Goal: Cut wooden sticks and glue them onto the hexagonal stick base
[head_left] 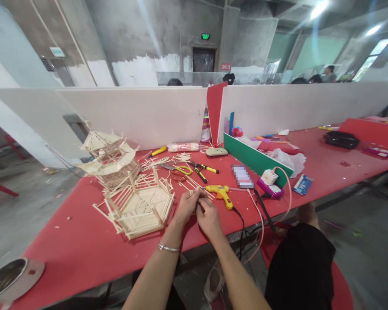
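Note:
My left hand (188, 206) and my right hand (209, 216) meet at the table's front edge. Fingers of both are closed and pressed together at the tips; whatever they hold is too small and hidden to make out. Just beyond them lies a yellow hot glue gun (220, 193) on its side, its nozzle close to my fingertips. Left of my hands sits a polygonal base (145, 206) built of thin wooden sticks, with short posts and rails around its rim. Behind it stands a tiered stick pagoda (108, 157) with upturned roofs.
Scissors (183, 170), pliers (200, 170) and loose wooden sticks (155, 162) lie behind my hands. To the right are a phone (242, 176), a white charger (269, 177) on a purple power strip (271, 189), and cables. A metal pan (34, 269) occupies the near left corner. Someone sits at right.

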Available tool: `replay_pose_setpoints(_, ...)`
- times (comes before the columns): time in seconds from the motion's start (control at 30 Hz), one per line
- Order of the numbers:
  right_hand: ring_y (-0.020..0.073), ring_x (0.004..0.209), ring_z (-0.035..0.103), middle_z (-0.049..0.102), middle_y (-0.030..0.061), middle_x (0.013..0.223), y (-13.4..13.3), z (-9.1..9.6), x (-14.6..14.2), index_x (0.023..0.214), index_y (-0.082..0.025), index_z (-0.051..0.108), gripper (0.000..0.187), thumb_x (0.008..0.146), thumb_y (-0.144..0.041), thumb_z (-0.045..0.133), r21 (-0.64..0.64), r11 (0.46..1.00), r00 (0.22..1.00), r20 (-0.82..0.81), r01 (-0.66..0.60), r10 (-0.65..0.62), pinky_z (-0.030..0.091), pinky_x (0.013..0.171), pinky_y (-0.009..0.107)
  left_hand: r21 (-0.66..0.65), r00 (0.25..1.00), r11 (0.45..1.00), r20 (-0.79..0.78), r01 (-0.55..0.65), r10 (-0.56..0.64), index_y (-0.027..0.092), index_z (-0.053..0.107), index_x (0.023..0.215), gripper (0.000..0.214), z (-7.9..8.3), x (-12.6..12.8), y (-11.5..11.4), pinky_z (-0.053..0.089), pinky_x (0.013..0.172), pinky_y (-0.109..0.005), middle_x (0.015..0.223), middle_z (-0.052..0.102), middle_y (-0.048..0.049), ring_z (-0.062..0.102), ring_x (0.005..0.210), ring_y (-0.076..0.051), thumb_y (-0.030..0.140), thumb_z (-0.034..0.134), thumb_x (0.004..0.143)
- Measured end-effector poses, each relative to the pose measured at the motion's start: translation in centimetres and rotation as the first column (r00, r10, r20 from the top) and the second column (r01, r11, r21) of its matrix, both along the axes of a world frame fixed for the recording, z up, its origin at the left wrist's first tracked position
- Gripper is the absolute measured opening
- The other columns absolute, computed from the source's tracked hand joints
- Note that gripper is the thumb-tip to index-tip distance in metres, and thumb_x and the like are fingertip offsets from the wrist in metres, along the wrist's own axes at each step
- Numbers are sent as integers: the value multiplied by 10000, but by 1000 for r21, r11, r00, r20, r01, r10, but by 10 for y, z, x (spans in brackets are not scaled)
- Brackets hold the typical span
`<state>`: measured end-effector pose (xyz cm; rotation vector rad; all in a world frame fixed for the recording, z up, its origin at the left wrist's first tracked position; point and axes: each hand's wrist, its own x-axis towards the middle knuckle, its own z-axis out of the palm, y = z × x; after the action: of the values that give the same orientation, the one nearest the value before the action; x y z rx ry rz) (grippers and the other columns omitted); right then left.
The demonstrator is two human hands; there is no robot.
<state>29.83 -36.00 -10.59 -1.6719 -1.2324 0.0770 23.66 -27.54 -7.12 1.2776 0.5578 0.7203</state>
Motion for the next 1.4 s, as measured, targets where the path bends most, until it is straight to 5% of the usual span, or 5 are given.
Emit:
replay_pose_setpoints(0.13, 244, 961, 667, 715, 99, 1054, 0, 3, -2, 1141, -188, 673, 358, 795, -166, 581, -2, 1000, 1000, -4, -19, 19, 539, 822, 339, -1, 1000, 1000, -14, -6, 6, 111, 781, 852, 515, 0, -1, 0, 472, 603, -263, 788, 743, -112, 663, 718, -199, 608, 676, 770)
replay_pose_setpoints(0.73, 232, 1080, 646, 699, 84, 1172, 2, -2, 3, 1207, -216, 650, 485, 785, -48, 481, -56, 998, 1000, -23, -11, 10, 518, 927, 357, -50, 998, 997, -32, 50, -52, 103, 780, 813, 445, 0, -3, 0, 450, 575, -248, 658, 700, -64, 611, 593, -149, 515, 815, 648)
replay_pose_setpoints(0.93, 231, 934, 670, 731, 86, 1019, -2, 6, -1, 1064, -188, 705, 334, 777, -132, 543, -48, 999, 1000, -10, 0, -1, 529, 842, 329, -41, 999, 999, -9, 36, -36, 93, 767, 787, 513, -1, -3, 0, 475, 588, -272, 639, 691, -72, 605, 569, -152, 598, 742, 704)
replay_pose_setpoints(1.2, 219, 959, 622, 705, 88, 994, -14, 32, -5, 1032, -194, 706, 253, 913, -243, 487, 259, 934, 964, 28, 247, -263, 485, 894, 351, -24, 999, 999, 10, 42, -41, 103, 721, 702, 414, -3, -4, 2, 444, 551, -254, 562, 618, -32, 551, 542, -130, 514, 774, 698)
replay_pose_setpoints(1.4, 236, 926, 560, 655, 65, 928, 11, 66, 12, 995, -285, 776, 227, 857, -432, 671, -88, 993, 975, 212, 84, -63, 459, 844, 360, 24, 1000, 999, 22, -21, 21, 111, 716, 680, 203, -11, -4, 8, 439, 573, -256, 619, 658, -41, 572, 626, -155, 309, 759, 671)
